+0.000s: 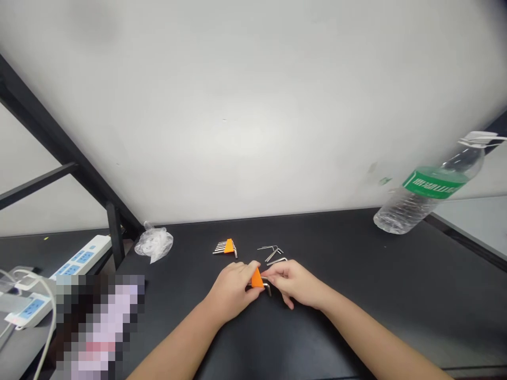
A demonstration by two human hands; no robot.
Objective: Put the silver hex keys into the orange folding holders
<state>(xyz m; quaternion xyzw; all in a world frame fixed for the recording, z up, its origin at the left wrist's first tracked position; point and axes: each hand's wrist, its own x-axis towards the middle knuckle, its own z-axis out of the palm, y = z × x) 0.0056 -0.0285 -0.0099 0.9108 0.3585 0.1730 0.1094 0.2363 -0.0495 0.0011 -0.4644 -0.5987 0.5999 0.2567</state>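
Low over the black table, my left hand (234, 289) grips an orange hex key holder (257, 278) between thumb and fingers. A bent metal key (268, 288) sticks out of its right side. My right hand (291, 283) is at that same side, thumb and fingertips pinched on a thin metal key whose far part is hidden. Just behind my hands lie several loose L-shaped hex keys (276, 255). Further left on the table rests a second orange holder (228, 246) with several keys lined up in it.
A clear plastic bag (154, 243) lies at the table's back left. A large water bottle (425, 192) with a green label stands at the back right. Power strips (81, 257) and white cables are at the left, beside a black frame (114, 232). A white wall rises behind.
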